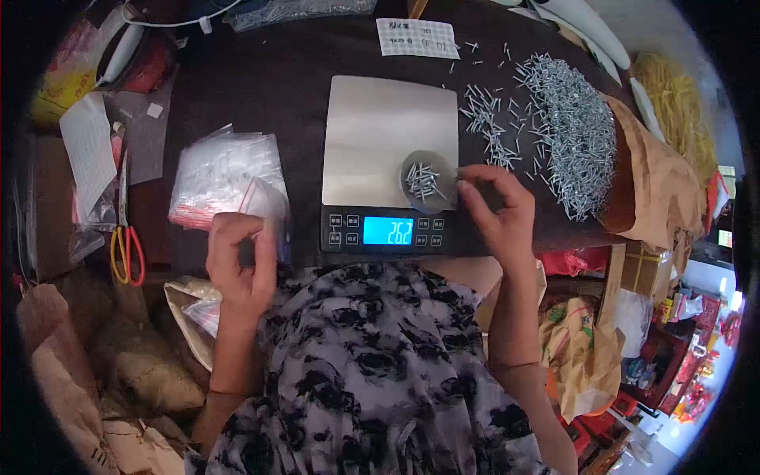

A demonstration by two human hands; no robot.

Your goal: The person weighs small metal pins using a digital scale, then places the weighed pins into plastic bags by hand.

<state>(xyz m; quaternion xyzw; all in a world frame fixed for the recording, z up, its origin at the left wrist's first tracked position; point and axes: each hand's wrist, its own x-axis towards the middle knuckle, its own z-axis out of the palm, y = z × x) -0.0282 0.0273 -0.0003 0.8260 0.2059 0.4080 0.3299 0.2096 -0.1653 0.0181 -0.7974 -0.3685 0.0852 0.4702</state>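
A small round dish with several short silver screws in it is at the lower right of the metal plate of a digital scale. The blue display reads 262; a decimal point cannot be made out. My right hand is closed in a pinch at the dish's right rim. On the left, my left hand pinches a clear zip bag, partly blurred, in front of a stack of clear zip bags with red seal lines.
A large heap of screws lies at the right beside a brown paper bag, with loose screws scattered nearer the scale. A handwritten label lies behind the scale. Scissors with yellow and red handles hang at the left edge.
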